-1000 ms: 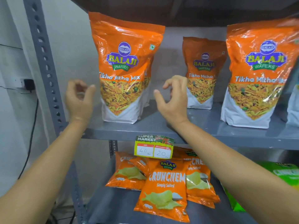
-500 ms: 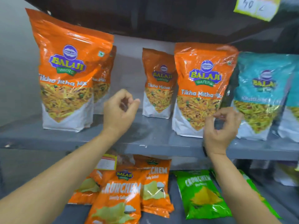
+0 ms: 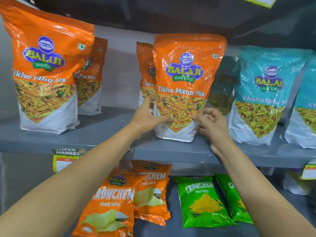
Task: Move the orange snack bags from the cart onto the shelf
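An orange Tikha Mitha Mix snack bag (image 3: 184,74) stands upright at the middle of the grey shelf (image 3: 171,151). My left hand (image 3: 150,117) grips its lower left side, thumb across the front and fingers behind. My right hand (image 3: 213,127) pinches its lower right edge. A second orange bag (image 3: 145,65) stands right behind it. Another large orange bag (image 3: 44,65) stands at the shelf's left end, with one more (image 3: 90,74) behind that. The cart is out of view.
Teal Khatta Mitha bags (image 3: 266,93) stand close to the right of the held bag, with a dark bag (image 3: 222,89) set back between them. The shelf below holds orange chip packets (image 3: 111,202) and green ones (image 3: 201,199). A price tag (image 3: 66,158) hangs on the shelf edge.
Both hands were empty and apart in front of the shelf. They have moved right and forward, and now close on the lower sides of the middle orange bag. The view has swung right.
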`<action>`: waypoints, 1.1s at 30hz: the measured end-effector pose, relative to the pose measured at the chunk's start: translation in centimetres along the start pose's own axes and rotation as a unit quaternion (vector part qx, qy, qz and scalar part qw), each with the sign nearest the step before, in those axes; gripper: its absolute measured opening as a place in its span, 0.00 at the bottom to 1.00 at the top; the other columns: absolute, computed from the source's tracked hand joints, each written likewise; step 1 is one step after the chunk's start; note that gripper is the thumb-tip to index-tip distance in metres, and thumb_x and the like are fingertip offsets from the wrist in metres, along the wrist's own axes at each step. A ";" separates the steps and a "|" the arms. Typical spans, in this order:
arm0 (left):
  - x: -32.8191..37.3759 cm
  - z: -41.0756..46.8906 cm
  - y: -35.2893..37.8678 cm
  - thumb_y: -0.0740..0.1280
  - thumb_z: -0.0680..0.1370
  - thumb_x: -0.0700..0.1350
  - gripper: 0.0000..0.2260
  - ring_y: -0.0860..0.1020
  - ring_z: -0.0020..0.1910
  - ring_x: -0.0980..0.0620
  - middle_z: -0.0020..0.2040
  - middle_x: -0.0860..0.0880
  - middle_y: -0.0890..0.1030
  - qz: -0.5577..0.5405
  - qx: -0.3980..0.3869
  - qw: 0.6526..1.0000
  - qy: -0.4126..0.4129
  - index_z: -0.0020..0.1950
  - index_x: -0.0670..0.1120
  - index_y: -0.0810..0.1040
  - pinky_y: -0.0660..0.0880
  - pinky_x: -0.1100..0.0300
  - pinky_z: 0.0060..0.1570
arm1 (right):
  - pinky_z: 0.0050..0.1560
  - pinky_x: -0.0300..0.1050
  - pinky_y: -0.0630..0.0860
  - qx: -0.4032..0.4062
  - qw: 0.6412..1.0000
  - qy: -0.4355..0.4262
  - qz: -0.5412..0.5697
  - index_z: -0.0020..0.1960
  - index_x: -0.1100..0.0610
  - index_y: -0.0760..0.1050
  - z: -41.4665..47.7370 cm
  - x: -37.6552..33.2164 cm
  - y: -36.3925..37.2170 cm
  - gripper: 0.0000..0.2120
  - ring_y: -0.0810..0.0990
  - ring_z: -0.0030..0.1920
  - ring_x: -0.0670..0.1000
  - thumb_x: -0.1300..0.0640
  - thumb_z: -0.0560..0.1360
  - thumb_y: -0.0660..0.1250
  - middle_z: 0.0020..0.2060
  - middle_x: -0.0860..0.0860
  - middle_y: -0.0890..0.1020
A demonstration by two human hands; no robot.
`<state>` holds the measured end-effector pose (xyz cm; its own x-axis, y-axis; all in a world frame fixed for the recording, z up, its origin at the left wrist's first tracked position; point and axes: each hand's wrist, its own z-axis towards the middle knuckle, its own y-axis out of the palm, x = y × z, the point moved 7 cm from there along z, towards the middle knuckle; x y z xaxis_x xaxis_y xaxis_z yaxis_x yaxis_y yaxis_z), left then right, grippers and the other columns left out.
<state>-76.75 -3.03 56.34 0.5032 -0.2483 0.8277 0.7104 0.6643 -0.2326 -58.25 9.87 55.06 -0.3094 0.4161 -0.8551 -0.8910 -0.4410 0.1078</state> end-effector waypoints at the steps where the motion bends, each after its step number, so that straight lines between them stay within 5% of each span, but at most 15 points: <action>1: -0.3 0.1 -1.0 0.80 0.61 0.51 0.36 0.76 0.60 0.50 0.60 0.52 0.77 -0.004 0.013 1.000 -0.009 0.65 0.53 0.69 0.75 0.52 0.59 | 0.48 0.55 0.79 -0.024 1.000 0.003 -0.007 0.44 0.51 0.76 0.1 0.1 0.9 0.15 0.84 0.46 0.56 0.52 0.60 0.77 0.41 0.52 0.85; 5: -1.1 0.4 -3.7 0.81 0.60 0.48 0.32 0.76 0.50 0.61 0.50 0.59 0.78 -0.014 0.052 0.998 -0.031 0.60 0.53 0.70 0.75 0.60 0.46 | 0.43 0.49 0.80 -0.082 0.996 -0.009 -0.038 0.43 0.49 0.77 1.1 0.5 4.4 0.11 0.85 0.47 0.54 0.53 0.65 0.77 0.43 0.51 0.86; 12: -1.0 -0.6 -4.0 0.80 0.60 0.46 0.30 0.76 0.50 0.62 0.49 0.61 0.78 -0.012 0.097 0.995 -0.016 0.57 0.53 0.71 0.76 0.59 0.47 | 0.33 0.33 0.77 -0.113 0.990 -0.051 -0.064 0.47 0.48 0.73 1.0 0.5 5.2 0.16 0.85 0.39 0.43 0.56 0.63 0.76 0.45 0.48 0.83; 19: -0.6 -1.8 -4.1 0.80 0.61 0.50 0.32 0.76 0.51 0.61 0.53 0.56 0.77 0.012 0.105 0.994 0.006 0.60 0.55 0.68 0.75 0.62 0.46 | 0.33 0.31 0.76 -0.120 0.990 -0.046 -0.057 0.49 0.47 0.73 0.4 0.2 4.9 0.18 0.84 0.40 0.40 0.56 0.63 0.76 0.48 0.49 0.83; 26: -1.2 -1.6 -4.2 0.80 0.60 0.50 0.32 0.75 0.50 0.66 0.49 0.64 0.75 -0.001 0.096 0.995 0.020 0.58 0.57 0.67 0.75 0.63 0.46 | 0.36 0.32 0.78 -0.122 0.991 -0.035 -0.046 0.55 0.55 0.73 0.8 1.1 4.6 0.18 0.84 0.43 0.41 0.64 0.69 0.75 0.50 0.52 0.82; 29: -0.5 -1.7 -4.0 0.79 0.62 0.51 0.32 0.76 0.55 0.57 0.55 0.56 0.76 0.021 0.098 0.995 0.019 0.60 0.54 0.66 0.73 0.59 0.52 | 0.47 0.39 0.78 -0.114 0.987 -0.050 -0.102 0.58 0.56 0.72 0.7 0.9 4.8 0.21 0.82 0.51 0.48 0.58 0.69 0.75 0.53 0.52 0.82; 33: 4.1 -5.1 -3.9 0.71 0.69 0.58 0.37 0.68 0.68 0.50 0.71 0.46 0.66 0.250 0.168 0.934 0.191 0.72 0.46 0.60 0.69 0.50 0.65 | 0.57 0.48 0.74 -0.048 0.958 -0.118 -0.256 0.63 0.57 0.69 -0.7 -1.2 4.5 0.28 0.76 0.58 0.52 0.40 0.72 0.69 0.59 0.55 0.77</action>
<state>-74.96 -10.25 58.05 0.9154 -0.0375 0.4007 0.1761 0.9326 -0.3150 -61.66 6.77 56.23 0.0839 0.7604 -0.6440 -0.9150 -0.1971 -0.3519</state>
